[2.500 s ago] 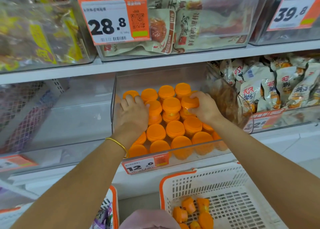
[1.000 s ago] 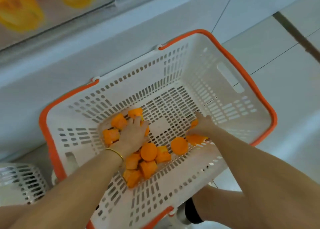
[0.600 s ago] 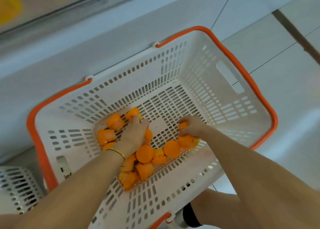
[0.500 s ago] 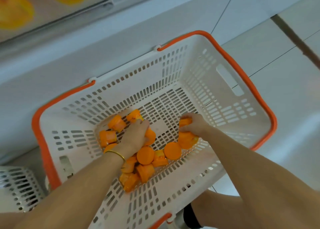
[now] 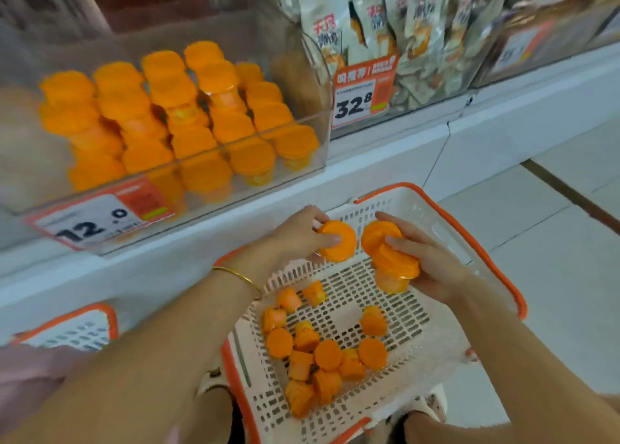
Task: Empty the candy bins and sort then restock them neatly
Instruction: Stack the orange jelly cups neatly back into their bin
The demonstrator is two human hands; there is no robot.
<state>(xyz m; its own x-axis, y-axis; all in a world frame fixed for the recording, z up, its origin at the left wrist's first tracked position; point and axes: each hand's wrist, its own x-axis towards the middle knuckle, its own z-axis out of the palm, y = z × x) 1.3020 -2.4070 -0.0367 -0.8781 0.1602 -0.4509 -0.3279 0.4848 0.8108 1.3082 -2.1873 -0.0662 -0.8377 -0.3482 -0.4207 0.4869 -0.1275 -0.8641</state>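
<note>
My left hand (image 5: 298,237) grips one orange jelly cup (image 5: 337,245) above the white basket (image 5: 469,259) with the orange rim. In my right hand (image 5: 426,259) I hold a small stack of orange cups (image 5: 391,259), thumb pressed on top. Several more orange cups (image 5: 322,349) lie loose on the basket floor below. Up on the shelf, the clear bin (image 5: 302,171) holds rows of stacked orange cups (image 5: 174,114) behind a price tag (image 5: 100,220) reading 12.0.
A neighbouring clear bin (image 5: 436,40) holds white snack packets, with a 32.8 tag (image 5: 364,91). A second white basket (image 5: 73,329) sits at lower left. The white shelf ledge (image 5: 369,168) runs just above the basket; tiled floor lies to the right.
Both hands have risen out of the basket bottom, each now holding orange cups. The view has tilted up, bringing the shelf bin into sight.
</note>
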